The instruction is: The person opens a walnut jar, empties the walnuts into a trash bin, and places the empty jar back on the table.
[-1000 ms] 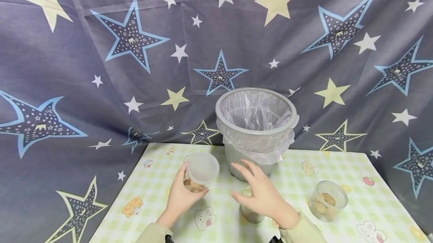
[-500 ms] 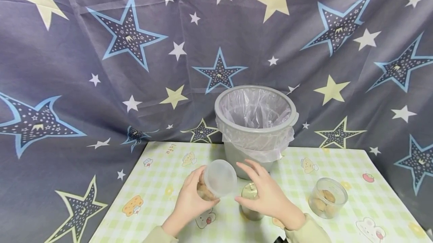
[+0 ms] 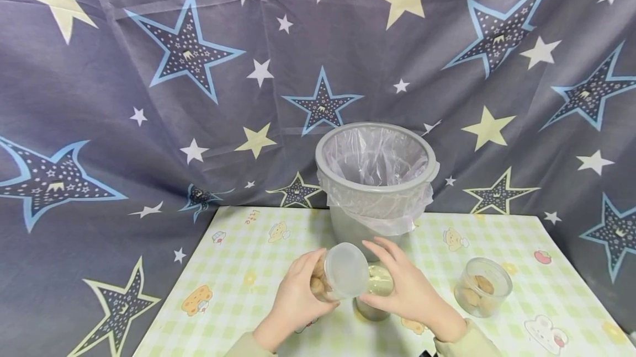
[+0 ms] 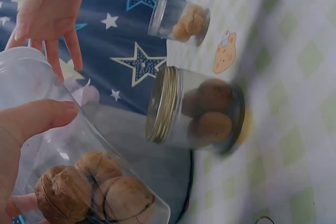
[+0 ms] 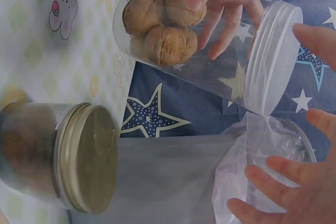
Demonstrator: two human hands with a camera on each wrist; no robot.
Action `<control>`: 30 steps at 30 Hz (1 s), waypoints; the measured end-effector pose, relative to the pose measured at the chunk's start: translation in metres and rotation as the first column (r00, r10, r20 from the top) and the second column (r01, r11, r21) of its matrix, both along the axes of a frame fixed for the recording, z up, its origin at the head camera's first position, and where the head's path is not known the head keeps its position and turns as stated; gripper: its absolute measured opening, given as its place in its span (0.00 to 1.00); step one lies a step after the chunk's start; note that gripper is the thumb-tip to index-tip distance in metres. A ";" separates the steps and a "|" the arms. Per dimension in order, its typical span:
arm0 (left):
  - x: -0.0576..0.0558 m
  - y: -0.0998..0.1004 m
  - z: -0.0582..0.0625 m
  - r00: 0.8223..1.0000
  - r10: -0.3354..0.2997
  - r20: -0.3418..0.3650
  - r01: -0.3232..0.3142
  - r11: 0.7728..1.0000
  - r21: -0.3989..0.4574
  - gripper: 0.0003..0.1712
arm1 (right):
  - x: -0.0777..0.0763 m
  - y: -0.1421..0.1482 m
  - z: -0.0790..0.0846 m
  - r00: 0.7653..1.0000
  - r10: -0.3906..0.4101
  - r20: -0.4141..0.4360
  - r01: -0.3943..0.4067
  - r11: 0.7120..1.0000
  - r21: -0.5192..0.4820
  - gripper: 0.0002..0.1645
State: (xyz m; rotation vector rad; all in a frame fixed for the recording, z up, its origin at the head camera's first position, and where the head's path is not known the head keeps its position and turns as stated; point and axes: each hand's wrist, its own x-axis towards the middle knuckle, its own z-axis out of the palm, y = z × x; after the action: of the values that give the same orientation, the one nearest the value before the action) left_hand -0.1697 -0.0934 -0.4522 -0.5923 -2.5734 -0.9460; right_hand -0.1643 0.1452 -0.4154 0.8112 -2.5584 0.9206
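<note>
My left hand (image 3: 297,297) grips a clear plastic jar (image 5: 223,72) with a white screw lid (image 3: 349,270). Several walnuts (image 5: 170,45) lie at the bottom of this tilted jar, whose lid points toward my right hand (image 3: 414,296). The right hand's fingers are spread and bent loosely beside the lid, holding nothing; whether its thumb touches the rim I cannot tell. Below that hand, a second jar (image 4: 202,111) with a gold lid (image 5: 97,158) stands on the table with brown round things inside, partly hidden in the head view.
A grey bin (image 3: 348,227) lined with a translucent bag (image 3: 377,202) stands behind the hands. To the right is another clear jar (image 3: 482,288) with light brown pieces. A green checked cloth (image 3: 223,268) covers the table, and a starry curtain (image 3: 278,70) hangs behind.
My left hand has carried the walnut jar rightward, tilting its lid toward the right hand. The right hand has shifted slightly right, and the two are now close together.
</note>
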 end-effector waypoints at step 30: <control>0.003 0.036 -0.006 0.975 -0.053 -0.215 -0.019 0.947 -0.320 0.56 | 0.003 0.006 -0.011 0.993 0.100 0.061 -0.100 0.995 -0.005 0.55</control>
State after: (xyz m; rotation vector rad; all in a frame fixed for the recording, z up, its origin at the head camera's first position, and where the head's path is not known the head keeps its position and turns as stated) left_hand -0.1667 -0.0578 -0.4584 -0.7606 -2.5346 -0.4345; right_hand -0.1611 0.1507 -0.4263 0.9317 -2.5893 0.9920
